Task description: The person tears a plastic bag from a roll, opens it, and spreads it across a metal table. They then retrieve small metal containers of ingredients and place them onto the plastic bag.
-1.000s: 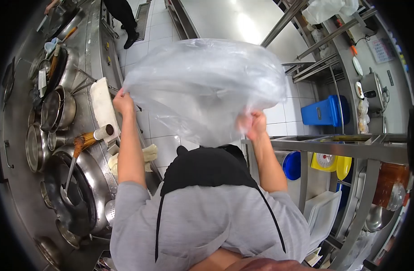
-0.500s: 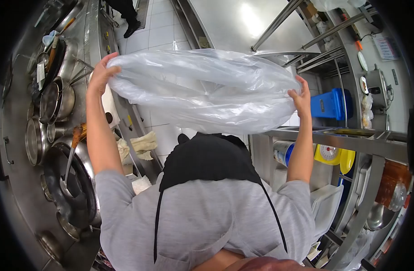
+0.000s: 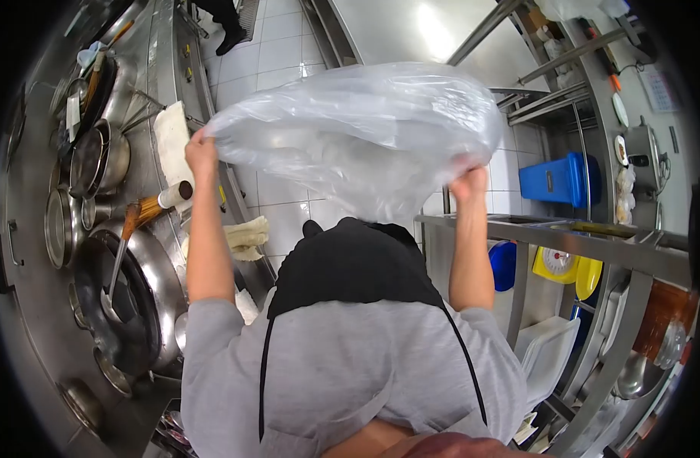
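A large clear plastic bag (image 3: 357, 126) is spread in the air in front of my apron (image 3: 350, 263), its mouth gaping toward me. My left hand (image 3: 202, 155) pinches the bag's left end between closed fingers. On the opposite side, my right hand (image 3: 469, 182) grips the rim near the lower right; its fingertips are slightly blurred and partly covered by the film. The bag's right part billows up beyond that hand.
To the left, a stove counter carries a large wok (image 3: 125, 305), several pans and a bamboo brush (image 3: 141, 214). On the right stand a blue bin (image 3: 552, 180), a metal shelf frame (image 3: 579, 235) and a yellow scale (image 3: 554, 263). A person's black shoe (image 3: 231, 40) shows at the top.
Both hands have come closer together, the right one moving inward and down, the left inward and slightly down. The bag has gone from stretched wide to puffed up at the right.
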Demonstrator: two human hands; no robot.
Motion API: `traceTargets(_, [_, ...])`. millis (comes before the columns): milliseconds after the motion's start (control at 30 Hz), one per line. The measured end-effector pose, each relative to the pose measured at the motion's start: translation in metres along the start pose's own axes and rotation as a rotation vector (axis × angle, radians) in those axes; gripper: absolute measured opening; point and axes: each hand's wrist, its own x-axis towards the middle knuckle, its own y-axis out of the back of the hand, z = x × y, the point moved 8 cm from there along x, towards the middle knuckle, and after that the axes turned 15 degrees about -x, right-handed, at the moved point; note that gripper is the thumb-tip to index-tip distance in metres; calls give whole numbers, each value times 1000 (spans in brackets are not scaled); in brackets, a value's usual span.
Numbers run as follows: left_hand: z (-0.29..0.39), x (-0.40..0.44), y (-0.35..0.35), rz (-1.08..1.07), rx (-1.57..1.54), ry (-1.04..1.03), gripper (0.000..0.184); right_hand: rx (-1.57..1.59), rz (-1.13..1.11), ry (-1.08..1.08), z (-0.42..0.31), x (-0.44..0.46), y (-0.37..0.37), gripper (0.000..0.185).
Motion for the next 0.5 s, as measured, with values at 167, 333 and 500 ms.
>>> traceTargets(167, [-26, -40, -34, -40, -579, 274, 36, -661, 326, -266, 3, -29, -30, 37])
traceTargets(333, [-19, -80, -20, -298, -981, 599, 56, -654, 696, -33, -124, 17, 79, 48])
traceTargets(500, [-39, -158, 3, -22, -792, 776, 48, -1166, 698, -30, -102, 51, 96, 44])
